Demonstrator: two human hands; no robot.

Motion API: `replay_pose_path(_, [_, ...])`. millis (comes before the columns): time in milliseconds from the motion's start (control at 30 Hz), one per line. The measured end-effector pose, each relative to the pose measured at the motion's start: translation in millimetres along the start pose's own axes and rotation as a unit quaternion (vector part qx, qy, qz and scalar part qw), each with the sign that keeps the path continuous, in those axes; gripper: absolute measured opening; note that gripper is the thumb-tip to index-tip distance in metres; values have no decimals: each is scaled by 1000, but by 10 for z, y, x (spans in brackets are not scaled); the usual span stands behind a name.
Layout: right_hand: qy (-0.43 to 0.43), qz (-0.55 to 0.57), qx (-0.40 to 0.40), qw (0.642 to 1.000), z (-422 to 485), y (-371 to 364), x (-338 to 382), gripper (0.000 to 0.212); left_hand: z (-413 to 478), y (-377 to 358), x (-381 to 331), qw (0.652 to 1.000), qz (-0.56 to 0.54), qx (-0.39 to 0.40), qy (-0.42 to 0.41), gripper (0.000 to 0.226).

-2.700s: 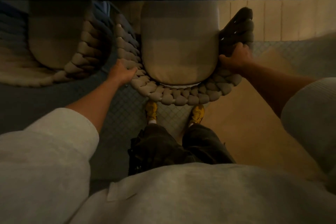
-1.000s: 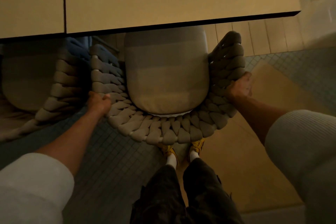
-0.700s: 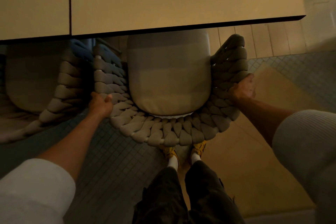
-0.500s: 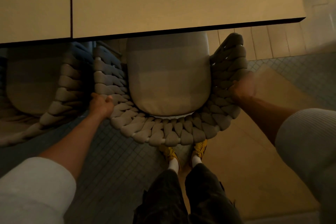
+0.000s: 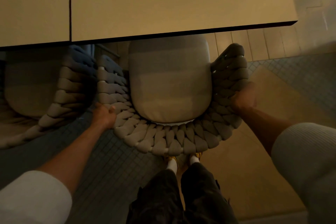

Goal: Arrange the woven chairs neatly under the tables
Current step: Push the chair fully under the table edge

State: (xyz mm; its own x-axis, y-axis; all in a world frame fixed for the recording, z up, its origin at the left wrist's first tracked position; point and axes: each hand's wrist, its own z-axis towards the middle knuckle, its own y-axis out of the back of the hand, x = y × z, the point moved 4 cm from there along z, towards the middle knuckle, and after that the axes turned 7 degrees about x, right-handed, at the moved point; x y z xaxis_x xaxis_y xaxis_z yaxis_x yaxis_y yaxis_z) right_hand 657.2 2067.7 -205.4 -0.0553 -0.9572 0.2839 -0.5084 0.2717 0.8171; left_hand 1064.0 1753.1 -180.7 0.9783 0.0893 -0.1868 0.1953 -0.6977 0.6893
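Note:
A woven chair (image 5: 169, 140) with a thick braided grey back and a pale seat cushion (image 5: 170, 85) stands right in front of me, its seat front hidden under the beige table (image 5: 172, 2). My left hand (image 5: 104, 114) grips the braided rim on the chair's left side. On the right side of the rim my right hand (image 5: 244, 99) is closed, slightly blurred. A second woven chair (image 5: 60, 96) stands to the left, partly under the neighbouring table (image 5: 32, 5).
The two table tops meet at a dark seam at upper left. My legs and yellow shoes (image 5: 181, 160) stand just behind the chair back. The floor is small grey tiles, with a tan patch at right and pale planks beyond the table corner.
Both hands keep their grip on the chair's rim. The chair sits slightly further under the table than one second ago, and my view has tilted so more table top shows.

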Motion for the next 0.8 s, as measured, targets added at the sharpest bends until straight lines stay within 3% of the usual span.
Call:
replay_pose_path(100, [-5,-5,11,1000,33,55,-45,68,-26,-50,3,1000,9,12,0,62])
replay_pose_path(300, [12,-9,10,1000,121,130,87,52,26,-20,-119,1000,1,-12,-18,58])
replay_pose_path(800, [44,1,29,999,81,155,232,47,98,63,-108,1000,22,-15,-4,62])
